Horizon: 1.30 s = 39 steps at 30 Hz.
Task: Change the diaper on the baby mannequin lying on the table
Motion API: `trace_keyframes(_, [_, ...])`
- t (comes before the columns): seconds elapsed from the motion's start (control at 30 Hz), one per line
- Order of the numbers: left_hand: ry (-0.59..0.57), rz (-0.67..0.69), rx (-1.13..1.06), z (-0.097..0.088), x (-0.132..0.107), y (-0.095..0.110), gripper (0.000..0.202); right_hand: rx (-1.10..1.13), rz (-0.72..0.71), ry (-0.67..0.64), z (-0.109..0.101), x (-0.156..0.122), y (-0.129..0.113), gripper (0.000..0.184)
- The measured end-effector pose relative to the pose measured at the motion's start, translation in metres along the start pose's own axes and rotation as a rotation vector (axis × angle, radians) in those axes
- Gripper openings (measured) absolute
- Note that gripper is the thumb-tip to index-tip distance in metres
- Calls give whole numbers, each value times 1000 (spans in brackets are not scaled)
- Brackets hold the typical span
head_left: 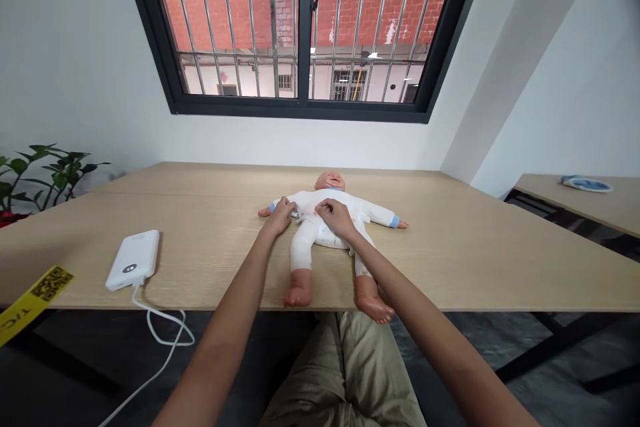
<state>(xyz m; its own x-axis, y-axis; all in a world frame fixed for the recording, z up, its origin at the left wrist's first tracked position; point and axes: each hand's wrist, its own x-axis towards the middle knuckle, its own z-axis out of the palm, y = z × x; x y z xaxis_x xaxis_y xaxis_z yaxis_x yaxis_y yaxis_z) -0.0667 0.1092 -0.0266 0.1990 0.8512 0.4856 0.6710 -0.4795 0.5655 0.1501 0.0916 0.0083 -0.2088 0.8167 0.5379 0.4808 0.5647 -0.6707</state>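
Observation:
A baby doll [329, 181] lies on its back on the table, head away from me and feet at the front edge. It wears white clothes [345, 202] with blue trim at cuffs and collar. Between its legs shows a white diaper [331, 238] with faint marks. My left hand [281, 215] is closed at the doll's waist on the left, fingertips pinching white cloth. Over the belly, my right hand [336, 215] is pinched on the clothes' front, though its fingertips are partly hidden. Small folds bunch up between both hands.
On the wooden table [210, 213] a white power bank [134, 260] sits left, its white cable [170, 343] hanging off the edge. A yellow tag [35, 300] and plant [55, 173] are farther left. A barred window [303, 107] is ahead. Another table [590, 203] stands right.

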Motion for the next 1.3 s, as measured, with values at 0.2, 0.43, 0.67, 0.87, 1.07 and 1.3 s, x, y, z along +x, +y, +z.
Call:
trace_keyframes(0.2, [22,-10,-9,-6,6,-3,4,1,0,-4,-1,0,-1,13])
trace_keyframes(0.43, [17,47,-52,-13,9,5,21,8,15,-11,-1,-1,-2,15])
trace_keyframes(0.67, [-107,64,1,-6,6,-5,39,-15,4,0,-1,-1,0,15])
trace_keyframes(0.87, [-103,40,6,-2,4,-17,32,-21,-9,-3,0,0,2,16])
trace_keyframes(1.07, [-29,-20,-59,-6,3,-11,10,-30,-9,-1,0,-1,1,15])
trace_keyframes(1.3, [202,-88,-310,-18,14,12,11,-8,4,-5,-1,-1,0,15])
